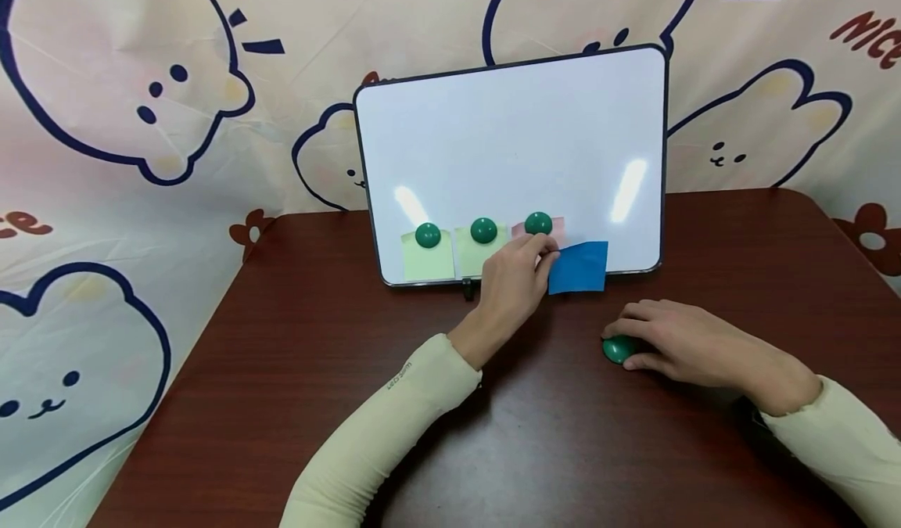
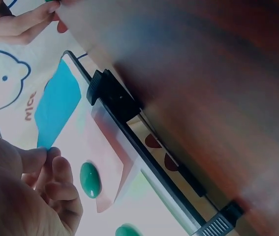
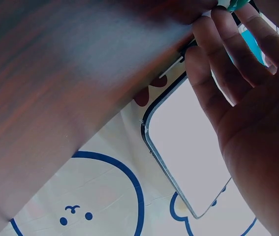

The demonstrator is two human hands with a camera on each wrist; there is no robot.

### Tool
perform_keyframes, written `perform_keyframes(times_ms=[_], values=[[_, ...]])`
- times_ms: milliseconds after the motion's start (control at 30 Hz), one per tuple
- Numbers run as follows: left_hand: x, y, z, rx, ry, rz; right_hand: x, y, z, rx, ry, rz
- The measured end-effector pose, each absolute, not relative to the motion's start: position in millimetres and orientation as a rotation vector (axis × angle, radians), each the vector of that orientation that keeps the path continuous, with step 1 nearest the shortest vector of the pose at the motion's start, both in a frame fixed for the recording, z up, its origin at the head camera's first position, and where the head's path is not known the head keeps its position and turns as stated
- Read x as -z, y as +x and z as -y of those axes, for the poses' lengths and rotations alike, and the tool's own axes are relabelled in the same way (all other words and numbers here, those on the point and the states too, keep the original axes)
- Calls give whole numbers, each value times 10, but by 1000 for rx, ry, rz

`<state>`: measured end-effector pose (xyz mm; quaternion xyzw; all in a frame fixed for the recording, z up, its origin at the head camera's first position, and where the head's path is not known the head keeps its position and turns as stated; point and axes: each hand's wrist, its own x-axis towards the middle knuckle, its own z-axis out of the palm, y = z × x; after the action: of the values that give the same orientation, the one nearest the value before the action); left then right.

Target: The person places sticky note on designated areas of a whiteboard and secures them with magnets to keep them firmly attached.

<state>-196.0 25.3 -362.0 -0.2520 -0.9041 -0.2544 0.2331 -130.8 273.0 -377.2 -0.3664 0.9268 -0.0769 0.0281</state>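
Observation:
My left hand (image 1: 512,278) pinches a blue paper note (image 1: 579,268) by its left edge, between thumb and fingers. The note overlaps the lower right part of the whiteboard (image 1: 514,152). With its thumb and fingers, my right hand (image 1: 693,346) holds a round green magnet (image 1: 618,349) in front of the board's lower right corner. Close by the left fingers, a pink note (image 2: 110,164) is under another green magnet (image 2: 90,180). Further left on the board, a yellow-green note (image 1: 428,260) and a green note (image 1: 473,256) each have a green magnet at the top.
The whiteboard stands tilted back on a dark brown wooden table (image 1: 296,356). Black clips (image 2: 113,96) and a thin rod show along its lower edge in the left wrist view. Behind it hangs a pale cloth (image 1: 310,35) with cartoon bears.

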Motion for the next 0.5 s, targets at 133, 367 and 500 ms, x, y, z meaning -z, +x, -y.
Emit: perform_keyframes(times_ms=[133,367,500], values=[[3634,-2001,-296,698,-673,2464,3770,-1303,-2731,239,-1126,-2862],[3650,-2067,-367,713,-672,2452,3771,-1293,-2726,247,-1122,-2869],[3658,-2113,-410,753,-666,2417,3775,-1292,-2732,240,-1140,-2868]])
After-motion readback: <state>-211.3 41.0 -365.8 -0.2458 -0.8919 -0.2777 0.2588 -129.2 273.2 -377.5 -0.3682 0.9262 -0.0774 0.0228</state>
